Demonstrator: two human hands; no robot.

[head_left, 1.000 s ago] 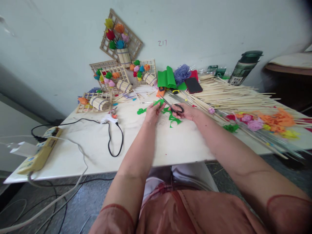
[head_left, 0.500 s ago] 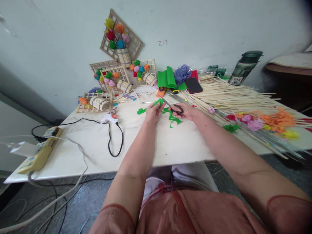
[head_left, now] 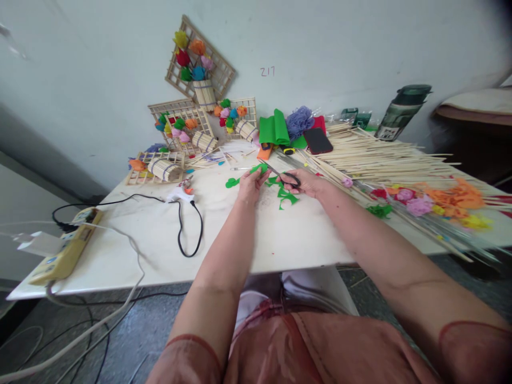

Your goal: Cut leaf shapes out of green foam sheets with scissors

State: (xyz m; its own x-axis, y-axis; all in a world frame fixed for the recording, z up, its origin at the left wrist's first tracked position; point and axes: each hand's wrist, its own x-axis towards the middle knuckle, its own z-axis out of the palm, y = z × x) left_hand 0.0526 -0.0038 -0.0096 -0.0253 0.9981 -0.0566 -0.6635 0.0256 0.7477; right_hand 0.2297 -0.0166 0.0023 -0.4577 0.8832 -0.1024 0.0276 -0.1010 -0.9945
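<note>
Between the fingertips of my left hand [head_left: 250, 186] is a small piece of green paper [head_left: 259, 168]. My right hand [head_left: 306, 183] grips black-handled scissors [head_left: 291, 181], their blades pointing left toward that piece. Whether the blades touch the paper is too small to tell. Green scraps [head_left: 287, 199] lie on the table just under and in front of the scissors. Another green cut piece [head_left: 232, 183] rests left of my left hand.
A white glue gun [head_left: 180, 195] with a black cord lies at left, near a yellow power strip [head_left: 66, 250]. Behind are stick lattices with paper flowers [head_left: 164, 169], green paper roll [head_left: 274, 128] and a phone [head_left: 318, 141]. Thin sticks [head_left: 372, 154] and a dark bottle [head_left: 403, 112] stand right.
Almost nothing differs. My hands, the green piece and the scissors stay in nearly the same place; the whole view has shifted very slightly.
</note>
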